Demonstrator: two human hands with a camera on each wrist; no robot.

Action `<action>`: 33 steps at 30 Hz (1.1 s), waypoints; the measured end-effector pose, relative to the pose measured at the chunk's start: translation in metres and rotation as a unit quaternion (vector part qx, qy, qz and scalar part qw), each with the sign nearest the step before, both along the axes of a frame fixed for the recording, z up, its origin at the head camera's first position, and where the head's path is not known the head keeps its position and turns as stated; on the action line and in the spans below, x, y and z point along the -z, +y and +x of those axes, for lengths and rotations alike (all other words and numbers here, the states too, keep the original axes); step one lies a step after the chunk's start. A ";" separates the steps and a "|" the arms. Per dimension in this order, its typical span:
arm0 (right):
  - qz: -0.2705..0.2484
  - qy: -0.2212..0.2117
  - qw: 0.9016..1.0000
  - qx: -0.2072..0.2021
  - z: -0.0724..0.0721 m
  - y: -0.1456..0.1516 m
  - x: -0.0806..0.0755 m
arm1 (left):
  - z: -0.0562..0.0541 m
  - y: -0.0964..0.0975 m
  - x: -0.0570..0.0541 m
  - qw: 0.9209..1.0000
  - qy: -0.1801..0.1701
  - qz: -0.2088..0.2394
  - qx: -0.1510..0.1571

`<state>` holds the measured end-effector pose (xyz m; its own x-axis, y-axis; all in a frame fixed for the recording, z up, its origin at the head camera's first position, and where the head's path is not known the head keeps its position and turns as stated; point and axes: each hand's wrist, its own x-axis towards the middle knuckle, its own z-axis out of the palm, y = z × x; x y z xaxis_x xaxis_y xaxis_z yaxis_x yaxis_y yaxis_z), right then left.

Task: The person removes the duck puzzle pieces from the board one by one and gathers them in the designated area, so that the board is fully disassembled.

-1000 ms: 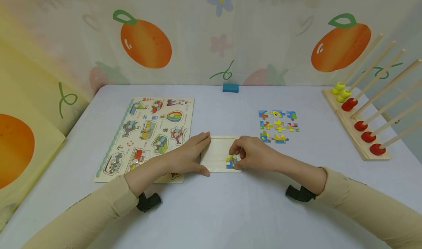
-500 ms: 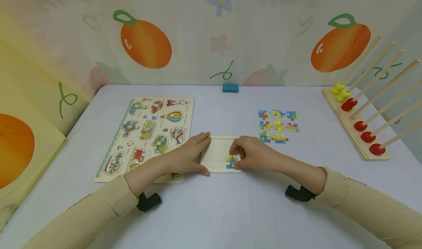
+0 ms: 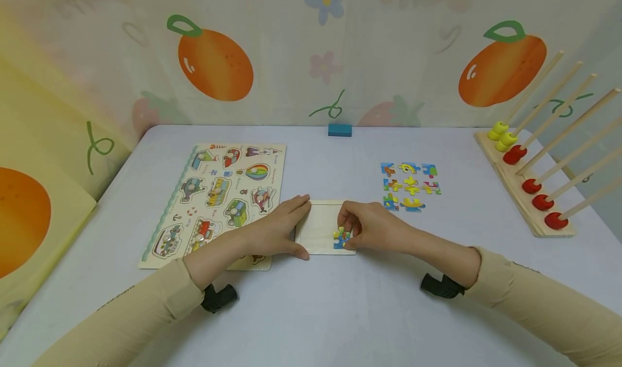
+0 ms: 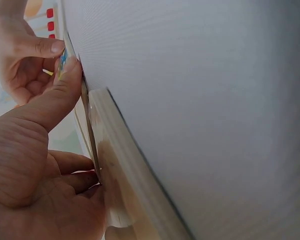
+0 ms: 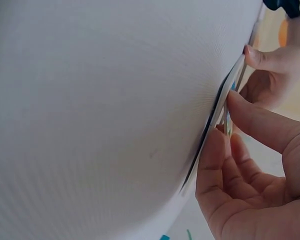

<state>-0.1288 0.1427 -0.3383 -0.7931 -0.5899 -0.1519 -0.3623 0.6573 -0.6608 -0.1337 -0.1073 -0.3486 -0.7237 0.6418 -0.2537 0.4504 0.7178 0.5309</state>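
A pale wooden puzzle tray (image 3: 318, 221) lies flat in the middle of the white table. My left hand (image 3: 277, 231) rests along its left edge, thumb at the near corner and fingers fairly straight toward the far corner. At the tray's near right corner my right hand (image 3: 375, 225) pinches a blue and yellow jigsaw puzzle piece (image 3: 341, 239) between thumb and fingers. The right fingers partly cover that piece, so whether more than one lies there is hard to tell. Several loose puzzle pieces (image 3: 411, 186) are laid in rows beyond the right hand.
Partly under the left forearm lies a vehicle knob puzzle board (image 3: 218, 194). A wooden peg stand (image 3: 529, 189) with red and yellow beads is at the right edge. A small blue block (image 3: 339, 130) sits at the table's back, before a fruit-patterned cloth (image 3: 291, 54).
The right fingers have shifted slightly left over the tray, and the pinched puzzle piece has turned or tilted a little. My left hand keeps its place.
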 end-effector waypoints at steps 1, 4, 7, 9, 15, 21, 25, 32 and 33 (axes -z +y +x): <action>-0.003 -0.002 1.000 0.000 0.000 0.000 0.000 | 0.000 0.000 0.000 1.000 -0.001 0.000 0.000; -0.017 -0.009 1.000 -0.003 0.000 0.001 0.000 | 0.000 0.000 0.000 1.000 -0.001 -0.001 0.000; -0.030 -0.022 0.999 0.000 -0.001 0.001 0.001 | 0.000 0.000 0.000 1.000 -0.002 -0.002 -0.001; -0.034 -0.025 0.999 0.000 -0.002 0.002 0.002 | 0.000 0.000 -0.001 1.000 -0.003 -0.002 -0.001; -0.034 -0.036 0.999 0.001 -0.003 0.003 0.001 | 0.001 0.000 -0.002 1.000 -0.003 -0.003 -0.001; -0.059 -0.082 0.995 0.011 -0.003 0.005 -0.002 | 0.001 0.000 -0.003 1.000 -0.002 -0.003 -0.002; -0.075 -0.103 0.992 0.021 -0.005 0.008 -0.002 | 0.002 0.000 -0.003 1.000 -0.004 -0.005 -0.004; -0.085 -0.115 0.989 0.041 -0.007 0.017 -0.003 | 0.002 0.000 -0.003 1.000 -0.008 -0.002 -0.003; -0.086 -0.112 0.989 0.042 -0.008 0.018 -0.004 | 0.002 0.000 -0.003 1.000 -0.008 -0.001 -0.003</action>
<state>-0.1366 0.1611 -0.3347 -0.7988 -0.5549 -0.2322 -0.1430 0.5502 -0.8227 -0.1315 -0.1075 -0.3452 -0.7231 0.6369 -0.2674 0.4371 0.7216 0.5368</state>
